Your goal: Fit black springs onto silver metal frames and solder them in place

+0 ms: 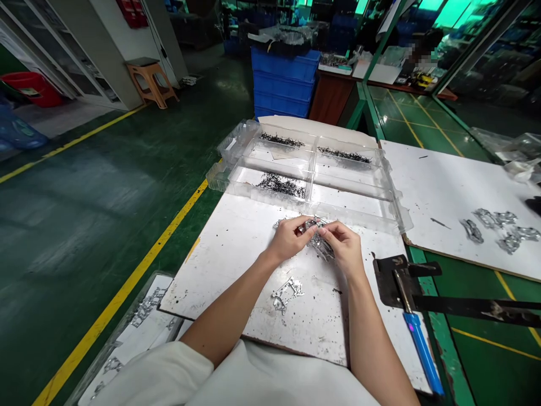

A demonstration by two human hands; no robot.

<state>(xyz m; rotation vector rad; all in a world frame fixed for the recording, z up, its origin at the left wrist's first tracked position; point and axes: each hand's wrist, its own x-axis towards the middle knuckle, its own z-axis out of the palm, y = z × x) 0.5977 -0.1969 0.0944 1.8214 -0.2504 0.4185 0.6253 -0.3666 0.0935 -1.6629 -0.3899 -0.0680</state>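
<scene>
Both my hands meet over the white board, with fingertips close together at a silvery metal part (313,225). My left hand (288,239) is closed in a pinch on the part's left side. My right hand (343,242) pinches at its right side; anything small between those fingertips is hidden. More silvery metal parts (323,249) lie just under and between the hands. Nearer to me, a single metal frame-like part (288,294) lies flat on the board. Beyond the hands stands a clear plastic tray (311,175) with small black pieces (281,185) in several compartments.
A blue-handled soldering iron (416,332) rests in a black metal holder (389,276) at right. Several metal parts (509,234) lie on the right-hand board (456,192). Stacked blue crates (285,82) stand behind. At lower left, another tray (143,332) holds metal parts below the board's edge.
</scene>
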